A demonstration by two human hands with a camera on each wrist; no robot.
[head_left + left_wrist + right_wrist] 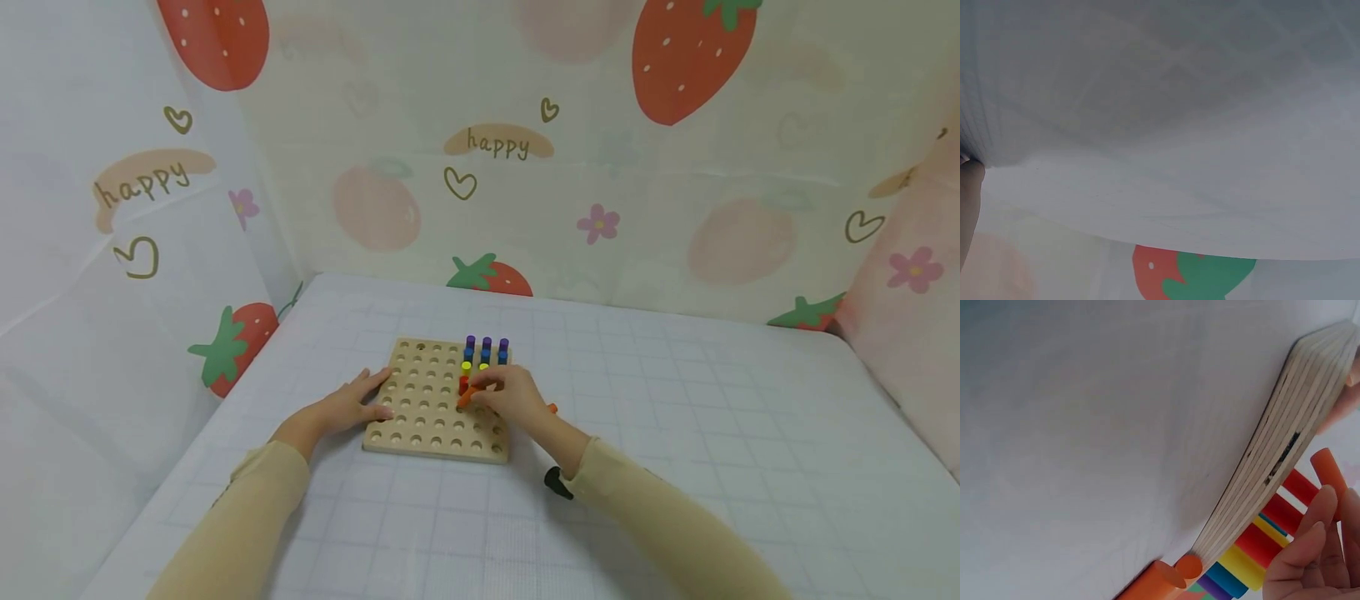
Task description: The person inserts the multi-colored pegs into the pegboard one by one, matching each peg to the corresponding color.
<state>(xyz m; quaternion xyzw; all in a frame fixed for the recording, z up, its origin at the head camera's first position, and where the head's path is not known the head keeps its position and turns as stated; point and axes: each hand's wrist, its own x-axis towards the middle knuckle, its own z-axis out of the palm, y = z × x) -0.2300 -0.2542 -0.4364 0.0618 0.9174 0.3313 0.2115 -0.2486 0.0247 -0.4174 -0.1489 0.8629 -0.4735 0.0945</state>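
Observation:
A wooden pegboard (420, 446) with rows of round holes lies on the table. My left hand (347, 406) rests on its left edge, fingers spread; in the left wrist view only a bit of finger (969, 200) shows. Between thumb and fingertips my right hand (517, 402) pinches an orange peg (1327, 467), tilted over the holes just in front of the red pegs (1282, 512). Behind those stand yellow pegs (467, 367), blue pegs (485, 356) and purple pegs (487, 342) in rows. The right hand hides part of the red and yellow rows.
Two loose orange pegs (1159, 579) lie on the table against the board's right side. A dark tapered object (557, 482) sits nearer, partly covered by the right sleeve (637, 492). Patterned cloth walls (600, 167) enclose the white table (712, 417).

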